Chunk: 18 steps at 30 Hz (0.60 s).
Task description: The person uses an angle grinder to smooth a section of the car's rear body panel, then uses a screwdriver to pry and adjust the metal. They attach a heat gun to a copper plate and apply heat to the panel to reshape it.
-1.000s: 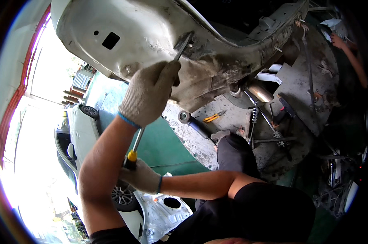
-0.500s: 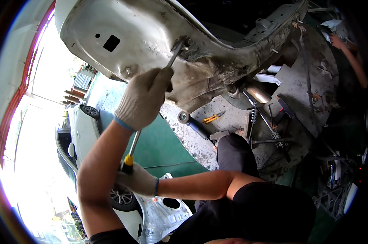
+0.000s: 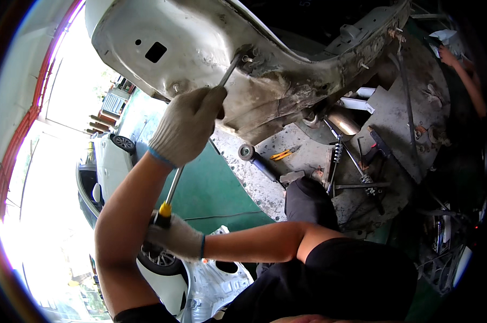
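My left hand point(image 3: 187, 126), in a white knit glove, grips the metal shaft of a long screwdriver point(image 3: 174, 183) high up near its tip. My right hand point(image 3: 173, 242), also gloved, holds the yellow and black handle at the lower end. The tip rests against a bolt point(image 3: 247, 57) on the dirty white underside of a car body point(image 3: 200, 37) above me. My right forearm reaches across from the right.
A wheeled jack point(image 3: 254, 159), yellow pliers point(image 3: 284, 154), a coil spring strut point(image 3: 338, 153) and metal rods lie on the concrete floor. A white car point(image 3: 111, 167) stands at left on green floor. Another person's hand point(image 3: 448, 54) shows at upper right.
Both hands and the screwdriver have shifted slightly left and down, and the tip now sits against the bolt on the panel.
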Motion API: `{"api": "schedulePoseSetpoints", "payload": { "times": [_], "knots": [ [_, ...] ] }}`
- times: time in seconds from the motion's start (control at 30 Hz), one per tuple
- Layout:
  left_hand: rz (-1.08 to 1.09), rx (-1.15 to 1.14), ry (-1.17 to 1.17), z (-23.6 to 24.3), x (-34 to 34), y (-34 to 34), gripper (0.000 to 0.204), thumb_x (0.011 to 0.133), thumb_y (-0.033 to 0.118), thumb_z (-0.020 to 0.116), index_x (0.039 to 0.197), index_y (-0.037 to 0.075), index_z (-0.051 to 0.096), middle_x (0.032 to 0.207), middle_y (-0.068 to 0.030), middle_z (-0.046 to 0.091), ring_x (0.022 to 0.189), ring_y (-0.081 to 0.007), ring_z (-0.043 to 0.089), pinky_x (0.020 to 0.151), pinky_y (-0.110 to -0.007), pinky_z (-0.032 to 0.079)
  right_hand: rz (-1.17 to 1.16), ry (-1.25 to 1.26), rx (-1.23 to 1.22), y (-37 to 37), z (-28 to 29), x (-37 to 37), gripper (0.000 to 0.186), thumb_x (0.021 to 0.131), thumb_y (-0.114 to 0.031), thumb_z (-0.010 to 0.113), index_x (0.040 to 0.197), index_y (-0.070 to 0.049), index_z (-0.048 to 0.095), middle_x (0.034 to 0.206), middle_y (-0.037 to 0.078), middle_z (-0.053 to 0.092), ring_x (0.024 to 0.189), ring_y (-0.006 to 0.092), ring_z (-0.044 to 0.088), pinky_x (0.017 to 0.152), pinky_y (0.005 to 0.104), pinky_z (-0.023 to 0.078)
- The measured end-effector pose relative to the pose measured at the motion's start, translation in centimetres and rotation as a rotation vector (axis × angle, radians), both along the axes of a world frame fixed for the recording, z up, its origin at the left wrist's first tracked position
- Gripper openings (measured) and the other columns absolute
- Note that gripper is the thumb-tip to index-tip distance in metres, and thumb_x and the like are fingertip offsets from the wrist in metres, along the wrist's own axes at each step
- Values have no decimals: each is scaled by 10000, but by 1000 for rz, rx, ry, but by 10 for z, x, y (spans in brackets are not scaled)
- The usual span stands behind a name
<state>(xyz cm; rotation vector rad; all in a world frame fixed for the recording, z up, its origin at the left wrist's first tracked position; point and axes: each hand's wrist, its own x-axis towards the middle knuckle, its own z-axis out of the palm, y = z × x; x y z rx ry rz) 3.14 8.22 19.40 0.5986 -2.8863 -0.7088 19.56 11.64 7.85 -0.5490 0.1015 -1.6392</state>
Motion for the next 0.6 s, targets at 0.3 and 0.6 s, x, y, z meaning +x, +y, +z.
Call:
{"api": "schedulePoseSetpoints", "payload": {
  "times": [0.3,0.6],
  "knots": [
    [42,-28,9,-9,8,-2,515,1073,433,494,852,-4,655,619,-42,523,570,-126,510,561,-321,429,-70,26,52,17,-6,-1,216,1019,-232,645,985,-20,675,783,44,693,674,132,675,610,293,555],
    [-423,-33,195,-30,20,47,286,1044,282,587,1120,38,717,821,-168,721,739,-321,719,715,-456,573,-415,399,33,10,-80,-33,199,955,-166,724,1095,-28,690,980,29,727,904,92,668,779,287,553]
  ]
}}
